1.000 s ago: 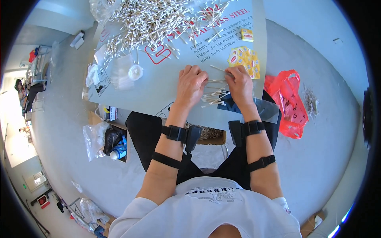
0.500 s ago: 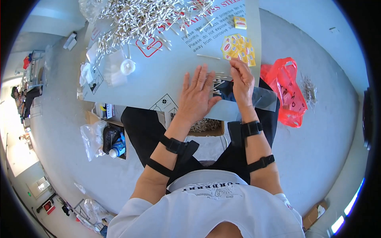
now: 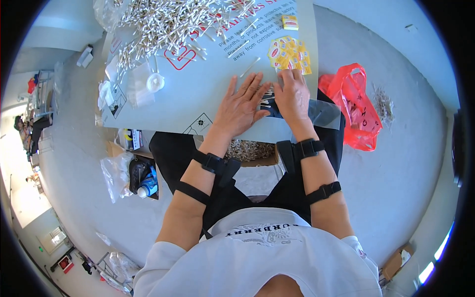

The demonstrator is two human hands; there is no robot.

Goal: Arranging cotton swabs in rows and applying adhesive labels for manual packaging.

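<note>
My left hand (image 3: 241, 106) lies palm down on the sheet-covered table, its fingers stretched out and slightly spread. Between it and my right hand (image 3: 293, 99) sits a small group of cotton swabs (image 3: 266, 95), partly covered by the fingers. They rest at a dark blue patch (image 3: 272, 110) near the table's front edge. The right hand's fingers are curled down beside the yellow labels (image 3: 289, 54); whatever they pinch is hidden. A loose swab (image 3: 250, 67) lies just beyond my left fingertips. At the far left spreads a big heap of cotton swabs (image 3: 163, 24).
A round white container (image 3: 155, 82) and clear bags (image 3: 141, 89) are on the table's left. A small yellow box (image 3: 290, 22) stands far right. Clear film (image 3: 324, 115) overhangs the front right. Below are a swab-filled carton (image 3: 252, 152) and a red plastic bag (image 3: 356, 119).
My right hand has turned and curled its fingers, moving toward the yellow labels. The left hand remains flat. The loose swab beyond it lies at a new angle, and another appears farther off.
</note>
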